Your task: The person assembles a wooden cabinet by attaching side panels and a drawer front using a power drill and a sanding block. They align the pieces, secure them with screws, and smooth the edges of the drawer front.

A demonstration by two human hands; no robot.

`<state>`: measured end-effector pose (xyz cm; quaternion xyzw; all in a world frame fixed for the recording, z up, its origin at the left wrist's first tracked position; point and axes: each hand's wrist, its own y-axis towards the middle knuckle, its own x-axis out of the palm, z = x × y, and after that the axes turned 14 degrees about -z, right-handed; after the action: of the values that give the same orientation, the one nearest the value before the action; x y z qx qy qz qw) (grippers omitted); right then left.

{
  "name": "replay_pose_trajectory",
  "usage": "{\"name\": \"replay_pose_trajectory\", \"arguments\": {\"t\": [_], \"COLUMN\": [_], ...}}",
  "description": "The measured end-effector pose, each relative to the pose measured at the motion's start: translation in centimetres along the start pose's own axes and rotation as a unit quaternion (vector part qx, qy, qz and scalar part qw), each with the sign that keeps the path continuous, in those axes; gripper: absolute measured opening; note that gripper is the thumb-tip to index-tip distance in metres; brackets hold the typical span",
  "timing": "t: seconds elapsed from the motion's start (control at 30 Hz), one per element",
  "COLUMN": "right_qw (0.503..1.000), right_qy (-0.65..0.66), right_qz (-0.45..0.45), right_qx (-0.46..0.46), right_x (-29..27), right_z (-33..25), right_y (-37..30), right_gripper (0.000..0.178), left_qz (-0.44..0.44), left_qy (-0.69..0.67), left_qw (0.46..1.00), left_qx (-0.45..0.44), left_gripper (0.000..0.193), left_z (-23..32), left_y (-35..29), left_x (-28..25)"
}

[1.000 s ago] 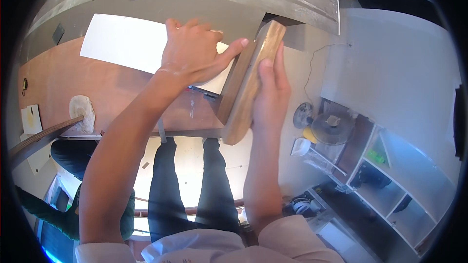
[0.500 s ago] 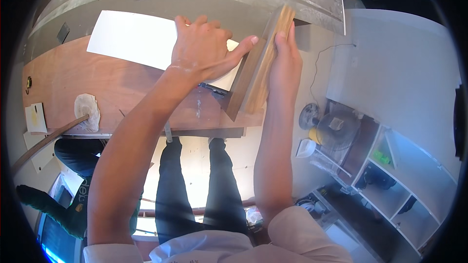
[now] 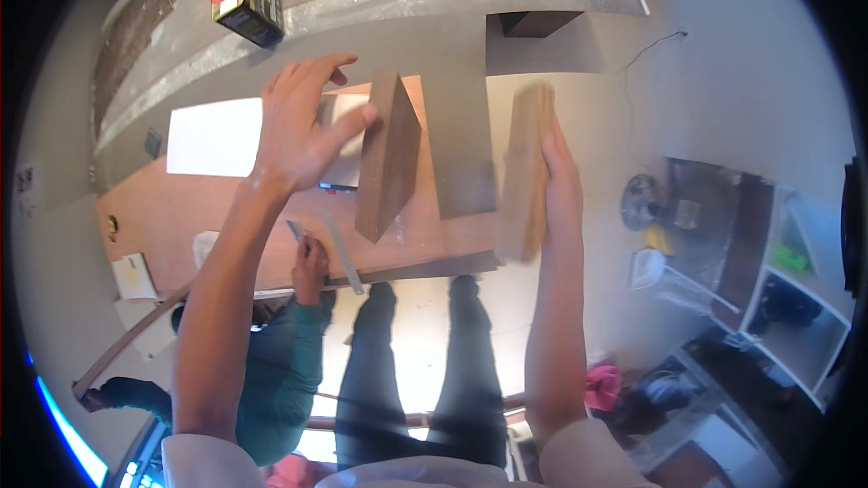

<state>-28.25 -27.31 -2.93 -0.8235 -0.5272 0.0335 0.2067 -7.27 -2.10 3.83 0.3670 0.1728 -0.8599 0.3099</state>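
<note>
My left hand (image 3: pixel 298 131) is over a white panel (image 3: pixel 210 137), fingers spread. Its thumb tip is at the edge of a dark brown wooden board (image 3: pixel 389 163) that stands upright; whether they touch, I cannot tell. My right hand (image 3: pixel 562 176) grips a lighter wooden block (image 3: pixel 524 176) along its right side, off to the right of the board and blurred by motion. Between the two lies a flat grey-brown strip (image 3: pixel 459 145). A metal ruler (image 3: pixel 342 253) lies across the near edge of the reddish wooden table (image 3: pixel 145 194).
Beside my left forearm a co-worker's hand (image 3: pixel 310 264), in a green sleeve, holds a thin tool at the table edge. A dark tin (image 3: pixel 249 14) with red on top stands at the back. A fan (image 3: pixel 701 217) and white shelving (image 3: pixel 805 289) are at the right.
My right hand has drawn the wooden block rightward, away from the brown board. The view has shifted, bringing the dark tin further into sight. The co-worker's hand has come onto the table edge.
</note>
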Motion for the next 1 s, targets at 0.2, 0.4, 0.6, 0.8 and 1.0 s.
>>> {"name": "replay_pose_trajectory", "arguments": {"t": [0.2,0.4,0.6,0.8,1.0], "right_qw": [0.926,0.891,0.861,0.891,0.993], "right_qy": [0.292,0.347,0.410,0.397,0.071], "right_qz": [-0.003,-0.080,-0.117,-0.108,-0.061], "right_qx": [0.240,0.281,0.278,0.193,-0.076], "right_x": [-3.0,-3.6,-3.9,-1.6,7.8], "right_z": [12.4,16.7,17.0,9.4,1.0], "right_y": [-14.3,-24.2,-25.7,-20.4,-9.2], "right_gripper": [0.068,0.073,0.071,0.085,0.066], "left_qz": [0.046,0.053,-0.002,-0.011,-0.014], "left_qy": [-0.032,0.053,0.141,-0.127,-0.081], "left_qw": [0.992,0.976,0.955,0.985,0.991], "left_qx": [-0.116,-0.204,-0.262,-0.118,-0.105], "left_gripper": [0.047,0.036,0.044,0.044,0.049], "left_z": [4.8,6.6,5.1,0.3,-1.0], "left_y": [-0.2,2.2,3.8,1.9,-0.1], "left_x": [2.0,1.7,0.4,1.1,2.9]}}
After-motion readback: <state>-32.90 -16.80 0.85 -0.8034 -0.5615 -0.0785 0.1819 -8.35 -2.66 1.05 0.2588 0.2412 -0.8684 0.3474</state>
